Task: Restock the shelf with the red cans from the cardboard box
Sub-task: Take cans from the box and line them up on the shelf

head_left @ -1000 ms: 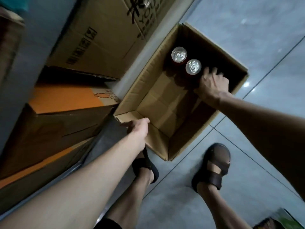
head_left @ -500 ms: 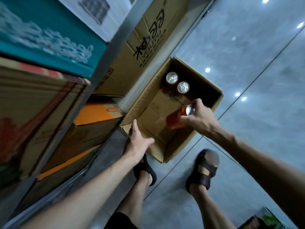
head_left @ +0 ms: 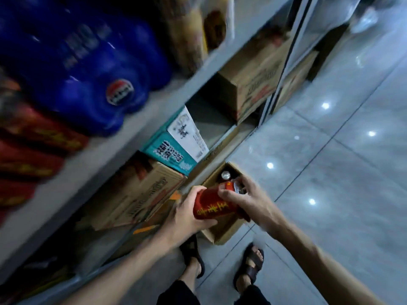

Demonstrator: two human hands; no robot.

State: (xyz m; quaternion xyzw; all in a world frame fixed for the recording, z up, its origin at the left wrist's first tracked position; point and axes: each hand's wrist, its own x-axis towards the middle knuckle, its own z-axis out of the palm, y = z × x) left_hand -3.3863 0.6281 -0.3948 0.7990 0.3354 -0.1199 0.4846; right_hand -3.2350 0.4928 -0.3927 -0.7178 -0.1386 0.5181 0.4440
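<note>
Head view, looking down a shop aisle: at far left, blurred red wrapped packs (head_left: 28, 146) and blue shrink-wrapped bottle packs (head_left: 92, 69) crowd the upper board of a grey metal shelf (head_left: 72, 172), whose front edge runs diagonally from lower left to upper right. Beneath that edge, brown printed cardboard cartons (head_left: 145, 194) fill the lower level, with a teal-and-white carton (head_left: 174, 148) beside them. Past it, a bare stretch of lower board opens before a large brown carton (head_left: 253, 78).

In the centre, the person's left hand (head_left: 187, 214) wraps fingers and thumb round the base end of a red metal drink can with yellow lettering (head_left: 212, 205). The can lies tilted, its silver top pointing up and right. The right hand (head_left: 255, 201) grips the can's top end, thumb on the red wall and fingers curled over the rim. The can hangs in the air between the two hands, just in front of the lower cartons. It is above the near half of an open brown cardboard box (head_left: 222, 235) standing on the floor against the shelf's foot.

One silver can top (head_left: 225, 175) shows upright in the box's far corner; the hands hide the rest of the inside. Below, two feet in dark sandals (head_left: 251, 264) stand just short of the box. To the right, glossy grey floor tiles (head_left: 330, 183) spread wide and open, dotted with lamp reflections.
</note>
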